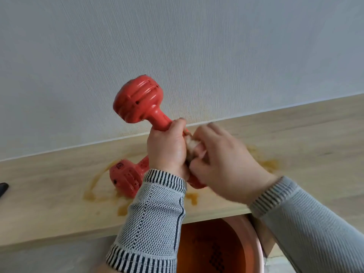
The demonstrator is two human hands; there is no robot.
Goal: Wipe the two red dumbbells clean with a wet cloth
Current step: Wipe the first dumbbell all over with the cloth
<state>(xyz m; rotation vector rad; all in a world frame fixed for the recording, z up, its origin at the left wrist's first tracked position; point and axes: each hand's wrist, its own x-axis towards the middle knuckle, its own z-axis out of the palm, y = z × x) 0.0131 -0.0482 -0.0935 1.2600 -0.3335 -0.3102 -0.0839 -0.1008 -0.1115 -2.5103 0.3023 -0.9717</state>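
My left hand [167, 148] grips the handle of a red dumbbell [137, 101] and holds it tilted above the wooden shelf, one head up and to the left. My right hand [222, 162] holds a pale wet cloth [192, 145] against the dumbbell's lower part, beside my left hand; the hand is blurred. The dumbbell's lower head [197, 183] shows just under my hands. A second red dumbbell [126, 177] lies on the shelf behind my left wrist, partly hidden by the sleeve.
The light wooden shelf [295, 138] runs along a pale wall [197, 46] and has brown wet stains [92, 192] around the dumbbells. A pink basin [254, 233] with orange-brown water sits below the shelf's front edge. A dark object [3, 189] shows at the left edge.
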